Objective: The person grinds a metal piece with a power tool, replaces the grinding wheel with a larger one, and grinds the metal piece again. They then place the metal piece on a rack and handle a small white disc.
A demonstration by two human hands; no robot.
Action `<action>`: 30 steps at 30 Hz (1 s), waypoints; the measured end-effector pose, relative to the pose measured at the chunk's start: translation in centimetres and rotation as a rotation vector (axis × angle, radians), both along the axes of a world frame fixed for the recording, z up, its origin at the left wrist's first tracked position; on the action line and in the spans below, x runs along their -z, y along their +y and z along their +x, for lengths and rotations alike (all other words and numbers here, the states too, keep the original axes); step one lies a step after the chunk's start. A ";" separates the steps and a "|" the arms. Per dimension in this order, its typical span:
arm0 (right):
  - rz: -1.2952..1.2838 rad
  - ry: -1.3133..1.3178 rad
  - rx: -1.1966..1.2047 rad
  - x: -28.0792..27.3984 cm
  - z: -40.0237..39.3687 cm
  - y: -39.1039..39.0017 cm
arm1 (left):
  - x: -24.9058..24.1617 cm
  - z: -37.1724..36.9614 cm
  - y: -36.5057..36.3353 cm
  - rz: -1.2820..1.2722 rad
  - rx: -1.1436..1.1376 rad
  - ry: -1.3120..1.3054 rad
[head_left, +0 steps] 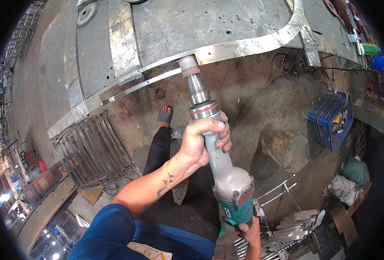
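A long-necked straight grinder (233,184), grey at the neck and green at the motor, is held in both hands. My left hand (202,136) wraps around its neck just behind the metal collar. Lower down, my right hand (249,230) grips the rear of the green body, partly hidden by it. At the far end a pale cylindrical abrasive head (189,66) meets the inner edge of a flat metal strip (220,52) in this view. That strip runs along the worktable (179,30) edge and curves upward at the right.
A thin metal bar (157,78) spans below the strip. On the floor are a rusty round block (283,147), a blue crate (330,119), a small ring (159,91) and loose cables (261,89). A stack of metal frames (92,151) leans at left; metal pieces (293,227) lie lower right.
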State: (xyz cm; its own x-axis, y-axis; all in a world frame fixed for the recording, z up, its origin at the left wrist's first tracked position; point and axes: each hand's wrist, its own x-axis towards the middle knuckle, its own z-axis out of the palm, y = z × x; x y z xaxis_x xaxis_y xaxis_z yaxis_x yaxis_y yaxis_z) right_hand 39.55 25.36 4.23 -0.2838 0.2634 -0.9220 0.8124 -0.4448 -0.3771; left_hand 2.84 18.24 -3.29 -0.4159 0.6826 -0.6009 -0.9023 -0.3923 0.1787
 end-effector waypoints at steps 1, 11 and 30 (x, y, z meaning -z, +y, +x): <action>0.000 0.000 0.001 0.0 0.2 0.0 | 0.0 0.1 0.0 0.000 0.001 0.000; -0.011 0.038 0.005 -1.5 -0.4 0.1 | -0.4 0.0 -0.1 0.050 -0.008 -0.017; -0.136 -0.018 -0.024 -1.6 1.0 -0.7 | -1.4 -0.1 -1.3 -0.082 0.000 -0.040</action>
State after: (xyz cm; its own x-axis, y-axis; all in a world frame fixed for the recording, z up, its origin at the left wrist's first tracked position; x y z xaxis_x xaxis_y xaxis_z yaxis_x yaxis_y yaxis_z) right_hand 40.58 24.62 5.86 -0.2712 0.1285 -0.9539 0.8297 -0.4711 -0.2994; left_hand 2.70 16.94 -1.85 -0.3902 0.6308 -0.6706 -0.9095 -0.3775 0.1741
